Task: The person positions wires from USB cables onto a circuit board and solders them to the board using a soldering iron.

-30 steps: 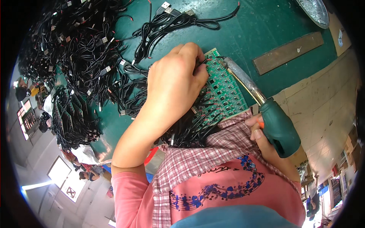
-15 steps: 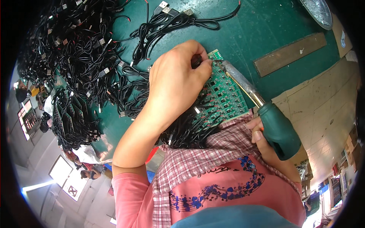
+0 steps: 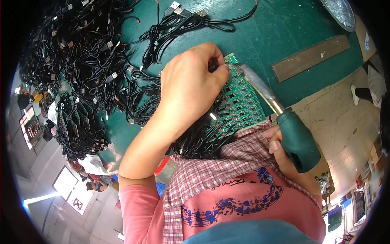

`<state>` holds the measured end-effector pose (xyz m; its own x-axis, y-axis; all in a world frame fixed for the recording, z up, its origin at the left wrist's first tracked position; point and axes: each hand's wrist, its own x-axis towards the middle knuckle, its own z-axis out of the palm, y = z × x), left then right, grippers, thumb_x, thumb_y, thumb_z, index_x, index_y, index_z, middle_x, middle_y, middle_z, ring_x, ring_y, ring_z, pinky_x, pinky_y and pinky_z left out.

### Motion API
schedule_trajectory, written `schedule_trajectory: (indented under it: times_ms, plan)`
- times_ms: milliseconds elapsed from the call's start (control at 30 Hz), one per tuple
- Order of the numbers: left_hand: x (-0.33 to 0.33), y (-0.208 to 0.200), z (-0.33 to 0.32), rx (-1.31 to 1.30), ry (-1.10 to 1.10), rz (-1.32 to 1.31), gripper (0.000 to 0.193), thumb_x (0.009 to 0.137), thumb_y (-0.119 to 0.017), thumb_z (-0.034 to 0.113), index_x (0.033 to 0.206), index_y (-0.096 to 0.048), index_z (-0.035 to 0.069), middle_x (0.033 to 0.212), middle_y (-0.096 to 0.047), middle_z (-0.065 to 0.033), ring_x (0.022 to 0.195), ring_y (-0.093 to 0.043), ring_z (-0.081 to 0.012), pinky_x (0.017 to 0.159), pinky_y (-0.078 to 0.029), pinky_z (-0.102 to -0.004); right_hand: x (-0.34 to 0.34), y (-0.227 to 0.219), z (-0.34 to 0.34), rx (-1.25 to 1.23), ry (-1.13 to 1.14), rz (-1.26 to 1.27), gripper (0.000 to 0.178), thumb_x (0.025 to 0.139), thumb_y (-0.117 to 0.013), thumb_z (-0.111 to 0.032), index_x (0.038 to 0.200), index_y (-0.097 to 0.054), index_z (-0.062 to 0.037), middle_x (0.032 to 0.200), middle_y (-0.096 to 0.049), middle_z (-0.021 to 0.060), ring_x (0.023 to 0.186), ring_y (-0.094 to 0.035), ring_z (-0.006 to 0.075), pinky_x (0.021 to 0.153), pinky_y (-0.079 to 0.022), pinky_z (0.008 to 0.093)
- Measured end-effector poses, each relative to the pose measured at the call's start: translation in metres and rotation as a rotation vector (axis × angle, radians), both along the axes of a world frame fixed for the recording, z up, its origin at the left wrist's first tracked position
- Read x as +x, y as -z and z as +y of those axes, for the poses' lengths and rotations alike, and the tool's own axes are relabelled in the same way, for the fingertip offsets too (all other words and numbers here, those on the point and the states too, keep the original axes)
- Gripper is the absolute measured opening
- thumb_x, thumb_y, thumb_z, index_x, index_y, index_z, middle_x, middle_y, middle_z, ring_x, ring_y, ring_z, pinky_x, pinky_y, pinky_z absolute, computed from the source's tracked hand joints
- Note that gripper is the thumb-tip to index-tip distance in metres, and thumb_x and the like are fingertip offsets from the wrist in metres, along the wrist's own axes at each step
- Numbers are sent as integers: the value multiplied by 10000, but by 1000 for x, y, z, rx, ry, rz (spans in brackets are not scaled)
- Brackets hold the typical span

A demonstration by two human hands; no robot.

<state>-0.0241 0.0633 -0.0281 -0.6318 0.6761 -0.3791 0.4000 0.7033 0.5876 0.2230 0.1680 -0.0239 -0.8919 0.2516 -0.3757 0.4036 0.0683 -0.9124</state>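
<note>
My left hand (image 3: 193, 83) is over the upper left part of a green circuit board panel (image 3: 245, 103), its thumb and forefinger pinched together. Dark cable shows inside the curl of its fingers; the wire end at the fingertips is too small to make out. My right hand (image 3: 278, 142) grips the green handle of a soldering iron (image 3: 298, 140). The iron's metal shaft slants up and left, its tip close by my left fingertips at the board's top. Black cables (image 3: 199, 140) with red wire ends hang from the board's lower left, partly under my left forearm.
A large heap of black USB cables (image 3: 89, 61) covers the left of the green table (image 3: 260, 40). A loose cable bundle (image 3: 162, 34) lies beyond my left hand. At the right are a flat wooden bar (image 3: 310, 57), a metal dish (image 3: 339, 14) and a person's foot (image 3: 355, 94).
The iron's tip and my left fingertips have shifted slightly right. Both grips look the same. A person's leg and foot have come into view at the right edge.
</note>
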Motion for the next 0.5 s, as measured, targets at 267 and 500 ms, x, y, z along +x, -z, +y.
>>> schedule_trajectory:
  times_ms: [267, 500]
  plan:
    - [0, 1, 1, 2, -4, 3, 145, 799, -694, 105, 857, -635, -14, 660, -606, -52, 611, -532, -107, 594, -448, -278, 2, 2, 1, 7, -6, 11, 148, 948, -525, -35, 1081, -466, -13, 1013, -624, 152, 691, -540, 103, 668, -478, 264]
    - [-5, -1, -7, 11, -12, -6, 146, 796, -696, 116, 838, -639, -12, 648, -606, -67, 611, -542, -115, 594, -452, -290, -2, 0, -7, -128, 91, -22, 190, 950, -531, -38, 1121, -449, -30, 1020, -619, 167, 691, -537, 108, 666, -482, 271]
